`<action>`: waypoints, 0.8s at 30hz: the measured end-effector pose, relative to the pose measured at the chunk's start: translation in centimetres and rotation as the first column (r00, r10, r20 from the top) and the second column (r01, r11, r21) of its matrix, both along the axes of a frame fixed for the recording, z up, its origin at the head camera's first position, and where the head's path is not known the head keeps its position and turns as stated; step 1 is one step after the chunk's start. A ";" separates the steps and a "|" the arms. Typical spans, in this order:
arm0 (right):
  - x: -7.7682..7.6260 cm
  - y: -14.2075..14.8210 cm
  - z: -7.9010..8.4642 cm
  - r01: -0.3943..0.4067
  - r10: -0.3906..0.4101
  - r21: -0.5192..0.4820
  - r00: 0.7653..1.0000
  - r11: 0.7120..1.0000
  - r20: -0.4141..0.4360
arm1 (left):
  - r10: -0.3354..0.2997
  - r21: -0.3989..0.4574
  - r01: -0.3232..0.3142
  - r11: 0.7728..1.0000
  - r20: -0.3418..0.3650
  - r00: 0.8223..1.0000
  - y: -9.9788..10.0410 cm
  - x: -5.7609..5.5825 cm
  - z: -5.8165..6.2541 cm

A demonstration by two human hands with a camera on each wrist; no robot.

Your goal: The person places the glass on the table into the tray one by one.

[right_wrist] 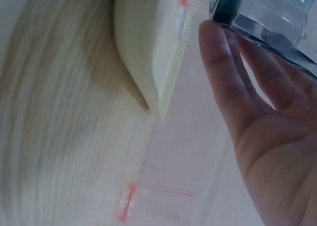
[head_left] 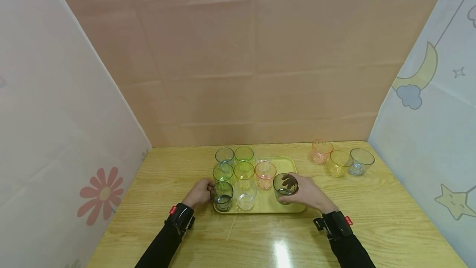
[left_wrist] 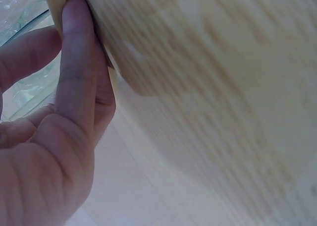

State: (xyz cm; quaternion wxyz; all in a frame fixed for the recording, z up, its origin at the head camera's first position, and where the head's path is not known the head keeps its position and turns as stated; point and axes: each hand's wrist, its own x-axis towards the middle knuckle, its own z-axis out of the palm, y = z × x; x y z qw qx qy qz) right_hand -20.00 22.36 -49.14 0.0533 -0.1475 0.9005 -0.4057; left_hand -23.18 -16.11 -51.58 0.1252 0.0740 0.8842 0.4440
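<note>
My right hand (head_left: 305, 193) grips a dark grey glass (head_left: 285, 186) by its side, over the front right of a yellow tray (head_left: 265, 206). In the right wrist view the fingers lie along this glass (right_wrist: 267, 30), close above the tray. My left hand (head_left: 200, 193) is at the tray's left edge, beside another dark grey glass (head_left: 222, 202). The left wrist view shows its fingers (left_wrist: 77, 67) pinching the tray's rim (left_wrist: 55, 5). Several glasses stand in rows on the tray, among them a pink one (head_left: 265, 175), a clear one (head_left: 246, 200) and a yellow-green one (head_left: 243, 171).
Right of the tray, a pink glass (head_left: 321, 152), a yellow glass (head_left: 339, 164) and a light blue glass (head_left: 360, 162) stand close together on the wooden table (head_left: 260, 245). Brown paper (head_left: 253, 61) backs the table, with pale printed sheets on both sides.
</note>
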 end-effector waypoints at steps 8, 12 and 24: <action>0.0 -1.6 -0.6 -0.074 0.074 0.015 0.997 0.997 -0.003 | 0.006 0.012 -0.006 1.000 0.013 1.000 0.0 -0.1 0.0; -0.1 -2.2 -0.8 -0.081 0.082 0.053 0.997 0.995 -0.016 | 0.012 0.010 -0.013 1.000 0.018 1.000 0.0 0.0 -0.1; 0.3 -3.5 -1.0 -0.049 0.051 0.106 0.999 0.993 -0.015 | 0.018 0.052 -0.020 0.998 0.048 0.999 0.2 0.2 0.0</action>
